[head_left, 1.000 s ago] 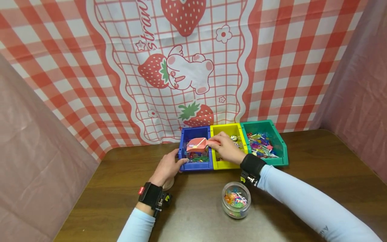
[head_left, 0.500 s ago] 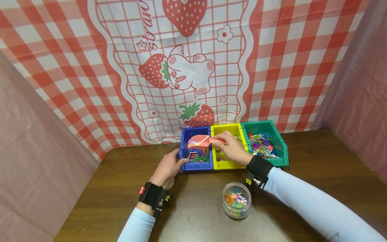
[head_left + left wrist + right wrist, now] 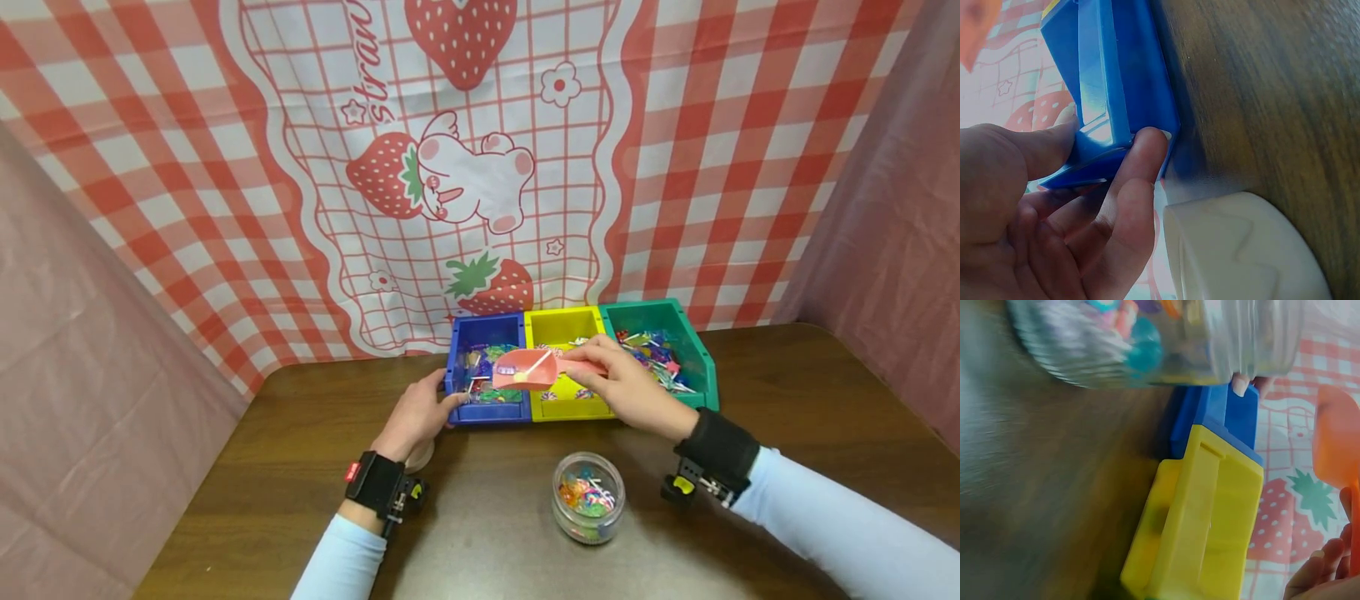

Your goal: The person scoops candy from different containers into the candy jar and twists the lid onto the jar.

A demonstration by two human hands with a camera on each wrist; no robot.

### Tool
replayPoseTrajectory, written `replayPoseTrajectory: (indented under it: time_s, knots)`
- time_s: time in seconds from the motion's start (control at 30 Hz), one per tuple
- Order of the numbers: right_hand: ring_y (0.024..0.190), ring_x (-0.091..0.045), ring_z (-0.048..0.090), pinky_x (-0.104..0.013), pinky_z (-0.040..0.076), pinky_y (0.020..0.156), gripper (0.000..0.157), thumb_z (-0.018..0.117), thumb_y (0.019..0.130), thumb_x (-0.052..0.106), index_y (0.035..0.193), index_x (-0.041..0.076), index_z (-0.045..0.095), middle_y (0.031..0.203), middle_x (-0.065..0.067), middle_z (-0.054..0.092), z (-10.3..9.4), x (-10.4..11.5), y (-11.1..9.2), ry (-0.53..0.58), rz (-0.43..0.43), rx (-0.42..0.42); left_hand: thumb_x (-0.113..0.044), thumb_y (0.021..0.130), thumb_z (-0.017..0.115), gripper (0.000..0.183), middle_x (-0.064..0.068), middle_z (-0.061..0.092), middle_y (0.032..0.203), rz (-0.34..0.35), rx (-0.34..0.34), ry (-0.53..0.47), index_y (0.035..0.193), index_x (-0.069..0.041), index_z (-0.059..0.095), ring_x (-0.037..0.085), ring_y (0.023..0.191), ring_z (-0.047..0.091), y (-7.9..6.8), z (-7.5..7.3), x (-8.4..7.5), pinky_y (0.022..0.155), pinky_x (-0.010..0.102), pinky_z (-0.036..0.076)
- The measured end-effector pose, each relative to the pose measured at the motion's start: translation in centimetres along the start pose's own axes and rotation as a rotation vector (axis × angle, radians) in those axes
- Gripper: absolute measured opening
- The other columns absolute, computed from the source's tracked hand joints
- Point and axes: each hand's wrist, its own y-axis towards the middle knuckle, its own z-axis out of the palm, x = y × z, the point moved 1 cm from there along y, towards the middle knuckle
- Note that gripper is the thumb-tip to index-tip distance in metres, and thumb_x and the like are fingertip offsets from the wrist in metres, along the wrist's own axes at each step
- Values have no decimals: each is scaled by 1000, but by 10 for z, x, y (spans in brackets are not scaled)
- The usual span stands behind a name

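Note:
My right hand (image 3: 624, 382) grips a pink scoop (image 3: 525, 382) by its handle, held above the blue and yellow bins. A white stick and a small purple piece lie in the scoop. In the right wrist view the scoop (image 3: 1335, 437) shows at the right edge. My left hand (image 3: 414, 419) holds the near left corner of the blue bin (image 3: 491, 414), thumb on the rim and fingers along the outside, as the left wrist view shows on the blue wall (image 3: 1138, 69). Colourful small pieces fill the bin's bottom. The yellow bin (image 3: 562, 317) contains small wrapped-candy-like pieces.
A green bin (image 3: 711, 375) with mixed charms adjoins the yellow one. Nearer stands an uncapped clear jar (image 3: 588, 529) partly filled with colourful pieces. A cream, curved-edged object (image 3: 1241, 250) lies on the table (image 3: 480, 550) beneath my left wrist. A checked cloth (image 3: 697, 167) hangs behind the bins.
My right hand has moved the loaded scoop rightward from over the blue bin, toward the yellow bin, and slightly nearer. The left hand has stayed on the blue bin.

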Motion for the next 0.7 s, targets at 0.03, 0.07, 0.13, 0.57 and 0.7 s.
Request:
replayPoseTrajectory:
  time_s: [0.03, 0.07, 0.13, 0.57, 0.7]
  knots:
    - [92, -21, 43, -34, 45, 66, 32, 52, 91, 42, 113, 21, 61, 98, -2, 47, -4, 0, -6, -7, -12, 4, -41, 88, 57, 57, 6, 59, 97, -1, -1, 0, 136, -15, 44, 14, 60, 59, 0, 0, 0, 61, 32, 44]
    - [94, -21, 43, -33, 46, 66, 31, 52, 91, 40, 113, 20, 61, 99, -2, 47, -8, 1, -11, -14, -21, 7, -41, 88, 57, 57, 6, 60, 96, 1, -3, 1, 136, -15, 44, 14, 60, 59, 0, 0, 0, 61, 32, 44]
    - [95, -19, 43, -31, 46, 67, 28, 53, 91, 37, 112, 20, 62, 99, -1, 47, -15, 1, -23, -26, -38, 18, -41, 88, 58, 57, 5, 60, 95, 9, -5, 5, 137, -14, 43, 13, 60, 59, 0, 0, 0, 62, 32, 44]
    - [89, -4, 41, -26, 41, 64, 23, 59, 88, 17, 107, 30, 64, 94, 10, 46, -51, 2, -83, -140, -242, 98, -41, 88, 57, 57, 7, 60, 103, 13, -3, 0, 137, -15, 43, 13, 60, 60, -1, 1, 1, 61, 32, 44]
    - [86, -2, 42, -24, 39, 63, 26, 61, 87, 15, 107, 30, 64, 92, 12, 42, -57, 5, -91, -204, -307, 125, -42, 88, 57, 57, 7, 60, 102, 17, -9, -6, 136, -15, 44, 13, 60, 60, -1, 1, 1, 61, 32, 44]
